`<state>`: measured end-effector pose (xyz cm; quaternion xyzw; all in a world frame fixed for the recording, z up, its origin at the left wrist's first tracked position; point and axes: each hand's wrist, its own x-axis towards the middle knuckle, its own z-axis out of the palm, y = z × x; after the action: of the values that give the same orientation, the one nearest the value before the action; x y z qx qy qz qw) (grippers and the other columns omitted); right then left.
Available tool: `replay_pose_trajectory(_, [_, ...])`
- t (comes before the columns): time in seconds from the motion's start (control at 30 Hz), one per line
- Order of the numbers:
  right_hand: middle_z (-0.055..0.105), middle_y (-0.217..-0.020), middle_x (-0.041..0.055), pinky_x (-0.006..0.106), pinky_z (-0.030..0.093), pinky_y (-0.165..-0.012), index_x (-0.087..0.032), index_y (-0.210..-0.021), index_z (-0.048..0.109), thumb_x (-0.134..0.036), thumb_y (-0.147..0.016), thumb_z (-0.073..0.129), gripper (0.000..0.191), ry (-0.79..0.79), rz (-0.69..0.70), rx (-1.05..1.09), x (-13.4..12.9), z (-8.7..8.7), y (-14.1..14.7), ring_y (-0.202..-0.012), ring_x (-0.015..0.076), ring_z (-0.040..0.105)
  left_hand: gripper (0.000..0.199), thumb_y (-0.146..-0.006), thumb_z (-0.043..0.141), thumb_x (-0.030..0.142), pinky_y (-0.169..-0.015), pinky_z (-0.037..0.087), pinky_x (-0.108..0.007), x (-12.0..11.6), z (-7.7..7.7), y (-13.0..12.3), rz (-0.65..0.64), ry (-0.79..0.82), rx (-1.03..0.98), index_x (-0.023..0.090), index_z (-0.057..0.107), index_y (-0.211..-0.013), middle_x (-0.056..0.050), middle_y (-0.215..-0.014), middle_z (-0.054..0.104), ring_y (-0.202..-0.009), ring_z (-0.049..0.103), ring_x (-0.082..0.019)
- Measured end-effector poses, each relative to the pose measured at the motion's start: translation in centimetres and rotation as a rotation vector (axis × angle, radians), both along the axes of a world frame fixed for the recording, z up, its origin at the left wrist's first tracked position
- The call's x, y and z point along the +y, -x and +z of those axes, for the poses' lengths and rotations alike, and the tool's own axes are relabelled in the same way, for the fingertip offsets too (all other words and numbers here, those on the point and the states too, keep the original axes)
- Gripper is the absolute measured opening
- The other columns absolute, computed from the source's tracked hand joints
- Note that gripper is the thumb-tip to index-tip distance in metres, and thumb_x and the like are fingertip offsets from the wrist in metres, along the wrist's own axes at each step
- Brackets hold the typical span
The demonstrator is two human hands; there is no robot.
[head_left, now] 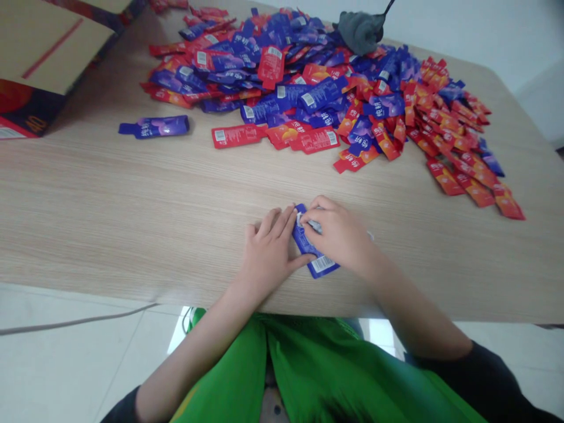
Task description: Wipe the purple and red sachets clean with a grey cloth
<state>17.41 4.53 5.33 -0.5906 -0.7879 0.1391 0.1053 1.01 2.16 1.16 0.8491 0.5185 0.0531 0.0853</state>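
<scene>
A blue pouch (324,264) with a white barcode label lies flat on the table near its front edge, slanting between my hands. My left hand (271,247) rests flat with fingers spread. Its thumb and fingertips touch the pouch's left side. My right hand (337,232) is closed over the pouch, pinching a crumpled whitish cloth or wipe (314,225) against its upper part. A small white end of it shows beyond my right wrist. The right hand covers much of the pouch's right side.
A large heap of red and blue pouches (308,88) spreads across the back of the wooden table (110,223). A grey crumpled cloth-like bundle (360,32) sits at its far edge. One blue pouch (161,127) lies apart, near an open cardboard box (48,53) at back left.
</scene>
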Motion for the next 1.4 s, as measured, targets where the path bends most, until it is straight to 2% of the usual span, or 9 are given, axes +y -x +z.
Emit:
replay_pose_trajectory(0.13, [0.067, -0.112, 0.0054, 0.031, 0.042, -0.063, -0.023, -0.092, 0.075, -0.024, -0.093, 0.054, 0.021, 0.003, 0.061, -0.068, 0.2, -0.9, 0.3, -0.095, 0.0202, 0.063, 0.084, -0.091, 0.036, 0.074, -0.095, 0.04, -0.052, 0.1, 0.1, 0.0, -0.018, 0.006, -0.007, 0.017, 0.037, -0.153, -0.009, -0.163, 0.035, -0.142, 0.036, -0.035])
replay_pose_trajectory(0.4, [0.065, -0.111, 0.0047, 0.032, 0.043, -0.064, -0.024, -0.089, 0.075, -0.024, -0.091, 0.057, 0.018, 0.048, 0.093, -0.083, -2.2, -0.3, -0.9, -0.092, 0.0203, 0.063, 0.089, -0.088, 0.042, 0.076, -0.097, 0.039, -0.051, 0.1, 0.2, 0.1, -0.03, 0.005, -0.025, 0.016, 0.034, -0.154, -0.011, -0.162, 0.034, -0.141, 0.037, -0.036])
replay_pose_trajectory(0.53, [0.065, -0.108, 0.0045, 0.031, 0.043, -0.064, -0.024, -0.085, 0.074, -0.023, -0.09, 0.058, 0.018, 0.049, 0.077, -0.07, -3.6, -0.3, -1.1, -0.091, 0.0197, 0.063, 0.101, -0.081, 0.051, 0.079, -0.098, 0.039, -0.052, 0.0, 0.2, 0.0, -0.026, -0.005, -0.013, 0.013, 0.032, -0.155, -0.011, -0.163, 0.033, -0.141, 0.036, -0.037])
replay_pose_trajectory(0.73, [0.065, -0.108, 0.0032, 0.029, 0.042, -0.062, -0.024, -0.083, 0.074, -0.021, -0.088, 0.061, 0.014, 0.017, 0.027, -0.014, -5.1, -0.8, -1.6, -0.088, 0.0175, 0.063, 0.098, -0.084, 0.046, 0.079, -0.102, 0.037, -0.051, 0.0, 0.3, -0.1, -0.027, 0.003, -0.004, 0.014, 0.031, -0.156, -0.01, -0.163, 0.033, -0.143, 0.035, -0.037])
replay_pose_trajectory(0.93, [0.065, -0.106, 0.0033, 0.028, 0.04, -0.059, -0.024, -0.08, 0.073, -0.022, -0.087, 0.063, 0.012, -0.017, -0.006, 0.008, -6.7, -1.1, -2.0, -0.083, 0.0166, 0.063, 0.11, -0.076, 0.054, 0.083, -0.103, 0.037, -0.052, 0.1, 0.4, -0.1, -0.023, 0.034, 0.024, 0.014, 0.028, -0.157, -0.009, -0.165, 0.03, -0.144, 0.032, -0.037])
replay_pose_trajectory(1.27, [0.064, -0.103, 0.0049, 0.028, 0.044, -0.061, -0.023, -0.082, 0.072, -0.019, -0.087, 0.061, 0.012, -0.041, -0.085, 0.077, -8.9, -2.2, -2.7, -0.084, 0.018, 0.065, 0.109, -0.078, 0.052, 0.08, -0.102, 0.037, -0.054, 0.0, 0.5, -0.2, -0.014, 0.086, 0.067, 0.015, 0.021, -0.159, -0.008, -0.167, 0.021, -0.147, 0.026, -0.038])
replay_pose_trajectory(1.4, [0.064, -0.103, 0.0049, 0.028, 0.044, -0.061, -0.023, -0.083, 0.072, -0.019, -0.086, 0.06, 0.013, -0.025, -0.108, 0.088, -9.3, -2.4, -2.9, -0.082, 0.0176, 0.065, 0.112, -0.075, 0.056, 0.081, -0.102, 0.037, -0.054, 0.1, 0.6, -0.3, -0.009, 0.096, 0.063, 0.016, 0.021, -0.159, -0.007, -0.167, 0.022, -0.147, 0.025, -0.039])
